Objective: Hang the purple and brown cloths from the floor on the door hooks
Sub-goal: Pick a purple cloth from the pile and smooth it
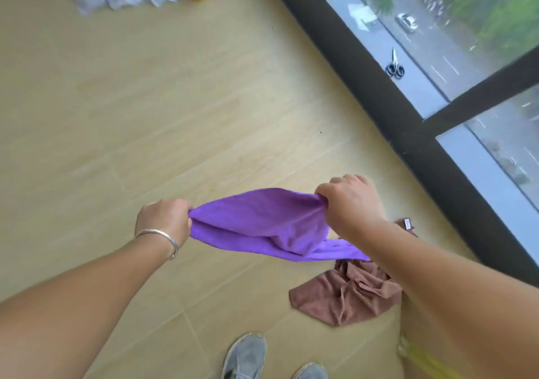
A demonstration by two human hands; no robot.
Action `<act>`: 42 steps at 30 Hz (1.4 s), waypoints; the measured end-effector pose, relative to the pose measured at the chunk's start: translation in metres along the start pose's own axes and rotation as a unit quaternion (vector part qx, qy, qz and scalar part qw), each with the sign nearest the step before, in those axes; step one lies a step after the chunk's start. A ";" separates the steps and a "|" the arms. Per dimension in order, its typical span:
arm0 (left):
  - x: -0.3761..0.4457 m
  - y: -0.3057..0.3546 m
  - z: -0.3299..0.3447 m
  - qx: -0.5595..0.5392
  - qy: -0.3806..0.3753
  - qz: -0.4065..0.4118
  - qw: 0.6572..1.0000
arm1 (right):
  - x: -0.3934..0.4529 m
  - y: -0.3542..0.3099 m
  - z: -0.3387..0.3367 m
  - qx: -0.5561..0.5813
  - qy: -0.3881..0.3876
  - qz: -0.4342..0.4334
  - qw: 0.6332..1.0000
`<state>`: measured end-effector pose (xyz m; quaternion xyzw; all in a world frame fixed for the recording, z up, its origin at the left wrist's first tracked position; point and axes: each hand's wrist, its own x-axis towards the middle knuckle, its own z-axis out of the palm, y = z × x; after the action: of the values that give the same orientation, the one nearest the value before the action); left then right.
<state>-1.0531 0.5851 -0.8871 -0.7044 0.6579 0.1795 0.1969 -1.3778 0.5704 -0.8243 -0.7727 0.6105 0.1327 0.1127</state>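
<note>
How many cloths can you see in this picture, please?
2: the purple cloth stretched between the left hand and right hand, and the brown cloth crumpled on the floor, partly behind the right forearm.

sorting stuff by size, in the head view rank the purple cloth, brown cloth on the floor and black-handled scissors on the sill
1. purple cloth, though held nearer the camera
2. brown cloth, partly hidden
3. black-handled scissors, farthest away
</note>
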 end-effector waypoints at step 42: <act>-0.351 -0.118 0.252 -0.116 0.016 -0.038 0.992 | -0.206 -0.136 0.191 -0.112 -0.161 -0.217 0.956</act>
<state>-0.9579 1.0218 -0.9192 -0.7498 0.6083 0.2360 0.1101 -1.3031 0.8543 -0.9311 -0.8624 0.3832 0.2957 0.1485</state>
